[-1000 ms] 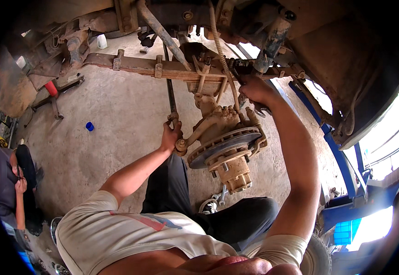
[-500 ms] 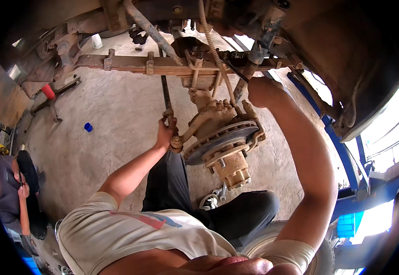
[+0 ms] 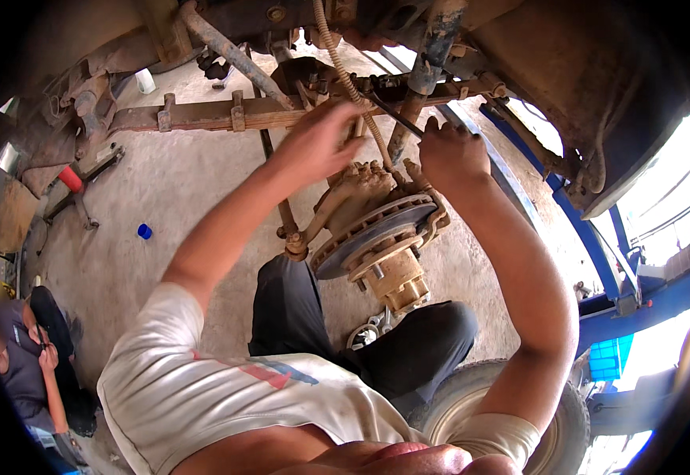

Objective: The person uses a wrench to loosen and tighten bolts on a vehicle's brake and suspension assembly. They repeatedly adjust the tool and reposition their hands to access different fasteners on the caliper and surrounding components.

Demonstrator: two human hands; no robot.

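My left hand, slightly blurred, reaches up beside the ribbed hose with fingers apart, in front of the rusty leaf spring. My right hand grips a slim dark metal bar angled up toward the spring, beside the upright shock absorber. Below both hands is the dirty brake disc with its tan hub and a knuckle. A rod with a joint runs down to the disc's left.
A co-worker sits at lower left. A red-bodied stand and a blue cup are on the floor. Blue lift beams and a blue crate stand right. A tyre lies by my right elbow; wrenches lie beneath the hub.
My left hand has let go of the rod beside the disc and moved up and right toward the hose. My right hand stays on the bar, with the forearm shifted.
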